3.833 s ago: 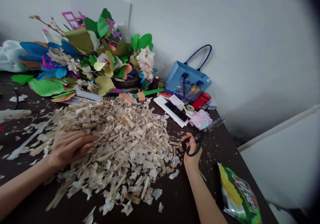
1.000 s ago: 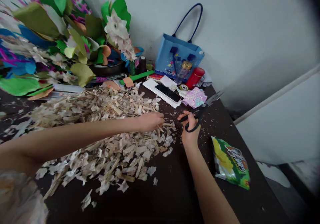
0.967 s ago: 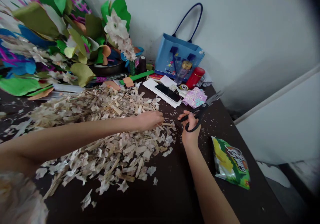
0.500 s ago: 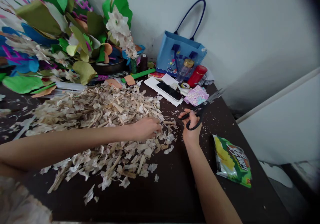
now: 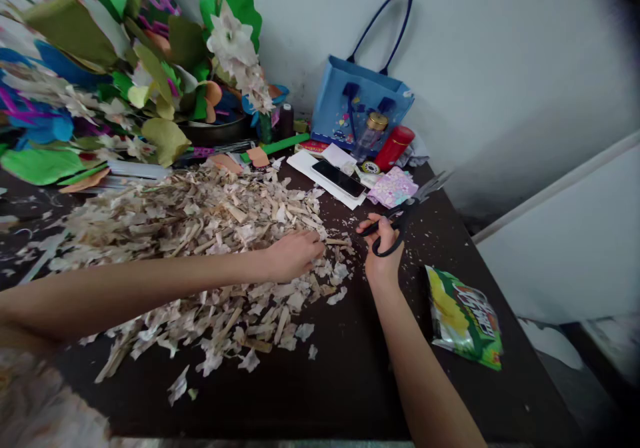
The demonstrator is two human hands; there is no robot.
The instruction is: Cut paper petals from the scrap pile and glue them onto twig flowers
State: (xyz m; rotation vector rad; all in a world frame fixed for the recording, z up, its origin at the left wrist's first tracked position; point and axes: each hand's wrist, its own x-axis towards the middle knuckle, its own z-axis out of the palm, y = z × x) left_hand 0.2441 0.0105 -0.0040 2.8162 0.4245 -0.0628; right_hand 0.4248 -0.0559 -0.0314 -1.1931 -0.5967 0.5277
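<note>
A wide heap of pale, dried, papery scraps (image 5: 220, 208) covers much of the dark tabletop. At the heap's right edge my left hand (image 5: 296, 255) reaches down into the scraps, its fingers curled and pressed together; what they pinch, if anything, is hidden. My right hand (image 5: 384, 258) is raised just to the right of the heap, palm up, with fingers and thumb in the black handles of a pair of scissors (image 5: 417, 201). The blades are slightly apart and point away to the upper right, clear of the scraps.
Behind the heap stand artificial leaves and flowers (image 5: 165, 88). At the back are a blue bag (image 5: 333, 95), a red bottle (image 5: 397, 147), a phone (image 5: 339, 178) and a patterned cloth (image 5: 393, 188). A green snack packet (image 5: 465, 321) lies right of my right forearm, near the table edge.
The view has shifted slightly. My left hand has stayed at the heap's edge with barely any movement, and the scissors remain in my right hand.
</note>
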